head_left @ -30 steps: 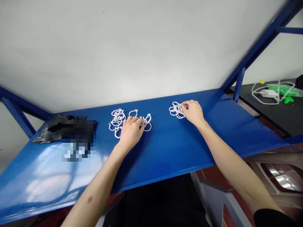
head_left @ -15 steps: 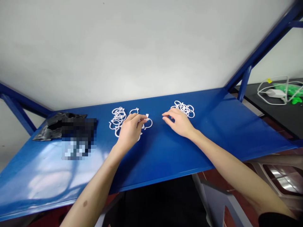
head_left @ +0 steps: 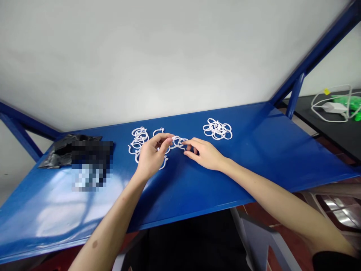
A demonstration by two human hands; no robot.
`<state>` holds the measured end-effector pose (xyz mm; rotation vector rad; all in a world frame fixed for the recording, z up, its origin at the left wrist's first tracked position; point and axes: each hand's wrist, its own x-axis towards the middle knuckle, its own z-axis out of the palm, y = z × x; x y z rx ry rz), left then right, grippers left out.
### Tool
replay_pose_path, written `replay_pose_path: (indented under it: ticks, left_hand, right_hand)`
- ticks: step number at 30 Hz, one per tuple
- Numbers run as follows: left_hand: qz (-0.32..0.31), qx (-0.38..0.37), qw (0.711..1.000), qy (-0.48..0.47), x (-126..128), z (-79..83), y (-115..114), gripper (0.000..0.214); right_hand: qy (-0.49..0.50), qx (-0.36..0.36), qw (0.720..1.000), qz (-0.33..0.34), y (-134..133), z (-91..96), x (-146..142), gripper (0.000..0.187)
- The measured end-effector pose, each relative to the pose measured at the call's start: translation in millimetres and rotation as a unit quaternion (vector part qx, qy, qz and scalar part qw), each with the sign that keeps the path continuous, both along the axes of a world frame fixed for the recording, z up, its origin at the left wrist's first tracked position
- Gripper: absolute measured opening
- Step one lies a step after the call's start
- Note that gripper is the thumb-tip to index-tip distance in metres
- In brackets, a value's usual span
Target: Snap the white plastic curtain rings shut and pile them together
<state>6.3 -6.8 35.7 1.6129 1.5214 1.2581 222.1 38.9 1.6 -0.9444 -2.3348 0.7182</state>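
My left hand (head_left: pixel 153 152) is closed in a pinch on a white plastic ring (head_left: pixel 175 138) that looks like a shower curtain ring. From the other side, the fingertips of my right hand (head_left: pixel 204 153) pinch the right part of the white rings between my hands; how many are there is hard to tell. Beside and partly behind my left hand lies a loose group of open white rings (head_left: pixel 138 138) with small clasp ends. A tidier pile of white rings (head_left: pixel 217 130) rests farther back on the right. Fingers hide parts of the held rings.
The blue tabletop (head_left: pixel 191 188) runs beneath everything, against a pale wall (head_left: pixel 169 56). On the left lies a black plastic bag (head_left: pixel 60 150), its right part blurred out. A blue frame bar (head_left: pixel 296 94), a white cable with plug (head_left: pixel 334 108) and green plastic (head_left: pixel 345 99) are at right.
My right hand has moved left, away from the ring pile, to the ring at my left fingertips. Rings now span between both hands. The view has shifted slightly.
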Motion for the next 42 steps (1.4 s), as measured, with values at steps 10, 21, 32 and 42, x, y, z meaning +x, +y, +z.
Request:
replay_pose_path:
  ticks: [10, 21, 32, 42]
  left_hand:
    - [-0.042, -0.045, 0.988, -0.144, 7, -9.2, 2, 0.033]
    - [-0.013, -0.085, 0.974, -0.207, 17, -14.8, 2, 0.027]
    - [-0.065, 0.007, 0.991, 0.116, 17, -7.1, -8, 0.042]
    - [-0.029, 0.055, 0.974, 0.219, 21, -15.1, -11, 0.04]
  right_hand:
    - [0.14, -0.024, 0.99, 0.0, -5, 7.5, -1, 0.022]
    - [0.176, 0.067, 0.981, 0.04, -7, 5.3, 2, 0.023]
    - [0.146, 0.127, 0.981, 0.006, -2, 13.5, 6, 0.011]
    - [0.128, 0.064, 0.99, -0.012, -2, 14.6, 6, 0.013]
